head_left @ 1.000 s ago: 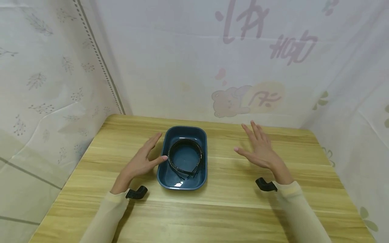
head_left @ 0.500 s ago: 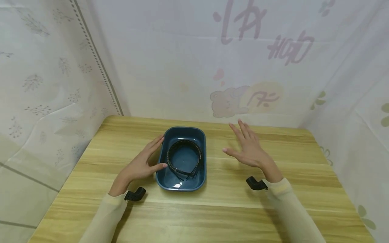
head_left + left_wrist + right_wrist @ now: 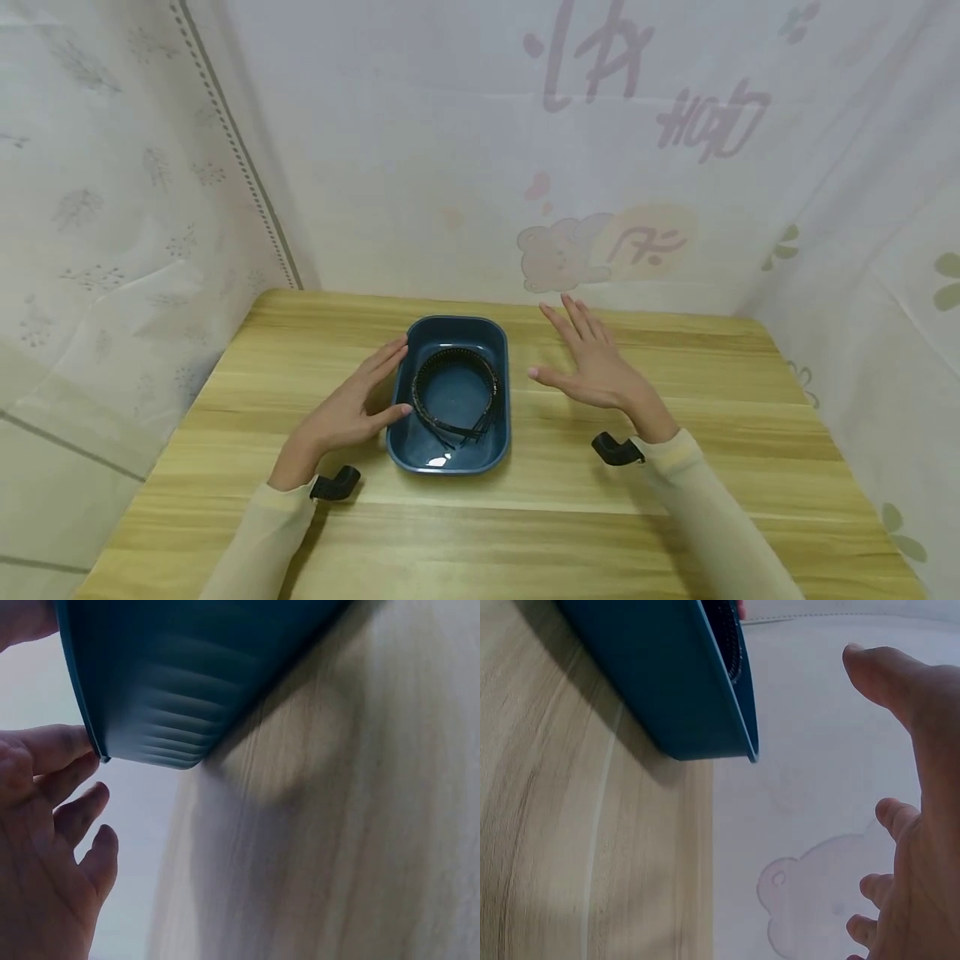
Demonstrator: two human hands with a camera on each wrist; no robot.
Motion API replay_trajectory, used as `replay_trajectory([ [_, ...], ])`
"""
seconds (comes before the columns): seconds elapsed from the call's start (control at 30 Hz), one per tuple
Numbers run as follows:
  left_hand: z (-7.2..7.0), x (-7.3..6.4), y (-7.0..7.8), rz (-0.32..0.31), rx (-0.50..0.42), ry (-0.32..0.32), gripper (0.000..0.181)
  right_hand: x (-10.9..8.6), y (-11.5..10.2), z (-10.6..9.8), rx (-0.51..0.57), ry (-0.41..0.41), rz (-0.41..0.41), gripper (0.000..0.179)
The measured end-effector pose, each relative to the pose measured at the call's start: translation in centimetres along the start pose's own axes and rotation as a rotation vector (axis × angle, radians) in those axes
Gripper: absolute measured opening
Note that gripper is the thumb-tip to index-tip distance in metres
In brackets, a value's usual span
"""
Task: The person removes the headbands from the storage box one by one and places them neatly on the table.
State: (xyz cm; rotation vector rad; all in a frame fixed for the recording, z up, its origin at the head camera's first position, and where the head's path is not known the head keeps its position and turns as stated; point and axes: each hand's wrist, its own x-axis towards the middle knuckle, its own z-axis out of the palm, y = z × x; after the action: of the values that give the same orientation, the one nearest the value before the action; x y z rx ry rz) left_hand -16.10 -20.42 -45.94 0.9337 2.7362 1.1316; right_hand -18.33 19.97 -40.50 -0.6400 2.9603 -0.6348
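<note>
A dark blue plastic tray [image 3: 411, 442] stands on the wooden table, left of its middle. Inside it lie nested black toothed headbands [image 3: 457, 353], their thin ends crossing toward the front. My left hand [image 3: 347, 410] rests at the tray's left side, fingers extended along the outside and thumb reaching over the rim. In the left wrist view its fingertips [image 3: 75, 742] meet the tray's edge [image 3: 82, 705]. To the right of the tray hovers my right hand [image 3: 600, 367], fingers spread and holding nothing. The right wrist view shows a gap between its thumb [image 3: 881, 671] and the tray [image 3: 652, 682].
Black elbow-shaped pieces [image 3: 336, 485] are fixed at both cuffs. The wood-grain table [image 3: 450, 542] extends to a printed white cloth [image 3: 420, 167] hanging behind it, with more cloth at both sides.
My right hand has moved left, closer to the tray. My left hand has come in against the tray's left rim. The tray and headbands stay in place.
</note>
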Motion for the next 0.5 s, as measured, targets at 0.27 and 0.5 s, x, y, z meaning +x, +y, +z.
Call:
replay_trajectory([
  [0.27, 0.1, 0.0, 0.2, -0.025, 0.011, -0.007, 0.081, 0.6, -1.0, 0.2, -0.014, -0.012, -0.053, 0.098],
  [0.5, -0.1, -0.2, 0.0, -0.027, 0.029, -0.015, 0.079, 1.3, -2.4, 0.6, -0.012, -0.029, -0.070, 0.101],
])
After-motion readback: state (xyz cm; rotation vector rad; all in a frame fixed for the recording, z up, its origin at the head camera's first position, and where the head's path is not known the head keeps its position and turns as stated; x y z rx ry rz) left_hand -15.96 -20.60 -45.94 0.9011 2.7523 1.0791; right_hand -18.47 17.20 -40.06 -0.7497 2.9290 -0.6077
